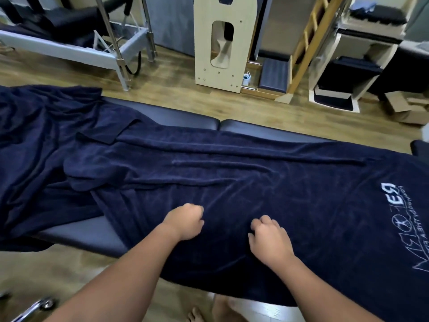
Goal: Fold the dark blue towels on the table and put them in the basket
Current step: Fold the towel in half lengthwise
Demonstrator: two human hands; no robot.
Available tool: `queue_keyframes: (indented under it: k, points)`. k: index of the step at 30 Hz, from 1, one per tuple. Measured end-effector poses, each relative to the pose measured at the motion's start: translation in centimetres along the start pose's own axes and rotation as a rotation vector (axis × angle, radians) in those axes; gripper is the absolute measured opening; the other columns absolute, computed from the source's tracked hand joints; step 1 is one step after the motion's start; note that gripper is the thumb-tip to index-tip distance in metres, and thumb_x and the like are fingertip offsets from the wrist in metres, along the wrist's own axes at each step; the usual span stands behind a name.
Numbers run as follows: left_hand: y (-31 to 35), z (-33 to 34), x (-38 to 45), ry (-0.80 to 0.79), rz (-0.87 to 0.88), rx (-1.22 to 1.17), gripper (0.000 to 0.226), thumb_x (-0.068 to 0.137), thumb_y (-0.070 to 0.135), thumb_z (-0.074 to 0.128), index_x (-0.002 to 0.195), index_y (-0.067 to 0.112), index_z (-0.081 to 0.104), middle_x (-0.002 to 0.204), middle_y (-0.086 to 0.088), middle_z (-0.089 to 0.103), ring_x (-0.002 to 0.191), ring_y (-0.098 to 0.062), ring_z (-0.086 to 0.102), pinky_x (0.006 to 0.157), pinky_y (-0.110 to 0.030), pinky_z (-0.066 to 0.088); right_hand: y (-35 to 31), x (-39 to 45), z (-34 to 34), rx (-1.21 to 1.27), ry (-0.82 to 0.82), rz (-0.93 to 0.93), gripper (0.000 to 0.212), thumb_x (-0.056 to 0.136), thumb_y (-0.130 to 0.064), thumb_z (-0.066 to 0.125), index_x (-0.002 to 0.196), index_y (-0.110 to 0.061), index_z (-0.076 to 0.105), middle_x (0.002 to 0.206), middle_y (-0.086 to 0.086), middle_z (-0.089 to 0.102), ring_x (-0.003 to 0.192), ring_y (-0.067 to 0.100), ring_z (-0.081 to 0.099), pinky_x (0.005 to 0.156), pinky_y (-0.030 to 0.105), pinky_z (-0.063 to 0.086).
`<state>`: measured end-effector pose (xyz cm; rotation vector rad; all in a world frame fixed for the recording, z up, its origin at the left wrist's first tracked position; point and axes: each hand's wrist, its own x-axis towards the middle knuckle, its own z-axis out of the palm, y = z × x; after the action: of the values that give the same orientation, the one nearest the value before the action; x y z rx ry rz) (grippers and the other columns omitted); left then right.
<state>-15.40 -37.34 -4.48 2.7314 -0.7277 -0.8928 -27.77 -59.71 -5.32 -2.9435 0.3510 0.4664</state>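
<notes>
A long dark blue towel (pixel 255 182) is lying spread along the black padded desk (pixel 162 115), its near edge hanging over the front and its white logo (pixel 392 219) sitting at the right end. Both hands are resting on it near the front edge: the left hand (pixel 184 221) and the right hand (pixel 269 240) each have their grip curled, bunching the cloth. A second dark blue towel (pixel 46 140) is lying crumpled at the left, overlapping the first one's end. Beyond the desk, a pale wooden panel (pixel 222 43) and a metal frame (pixel 69 47) are standing on the wooden floor (pixel 162 84).
</notes>
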Motion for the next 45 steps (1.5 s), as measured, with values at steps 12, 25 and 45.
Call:
queue_keyframes:
  k: [12, 25, 45]
  points:
    - [-1.6, -11.0, 16.2, 0.246, -0.174, -0.024, 0.035, 0.106, 0.032, 0.038, 0.139, 0.02, 0.038, 0.112, -0.016, 0.062, 0.101, -0.038, 0.059, 0.079, -0.044, 0.048, 3.3, 19.8, -6.3, 0.244, 0.186, 0.127, 0.026, 0.099, -0.029, 0.055, 0.122, -0.018, 0.059, 0.119, 0.006, 0.057, 0.108, 0.03, 0.055, 0.077, 0.04, 0.051]
    - [-3.7, -15.5, 25.7, 0.154, -0.275, -0.111, 0.012, 0.102, 0.026, 0.046, 0.114, 0.026, 0.044, 0.065, -0.003, 0.069, 0.042, -0.018, 0.066, 0.062, -0.037, 0.061, 5.2, 31.2, -10.8, 0.192, -0.06, 0.444, 0.023, 0.087, -0.002, 0.047, 0.106, -0.014, 0.044, 0.086, 0.006, 0.054, 0.082, 0.032, 0.054, 0.065, 0.037, 0.046]
    - [-4.8, -14.0, 27.6, 0.191, 0.033, 0.187, 0.061, 0.099, 0.051, 0.049, 0.152, 0.028, 0.029, 0.169, -0.007, 0.005, 0.155, -0.027, 0.001, 0.12, -0.064, 0.014, -0.4, 31.3, -6.4, 0.158, 0.094, 0.253, 0.063, 0.099, -0.05, 0.045, 0.154, -0.026, 0.027, 0.165, 0.01, 0.011, 0.153, 0.036, 0.004, 0.116, 0.068, 0.017]
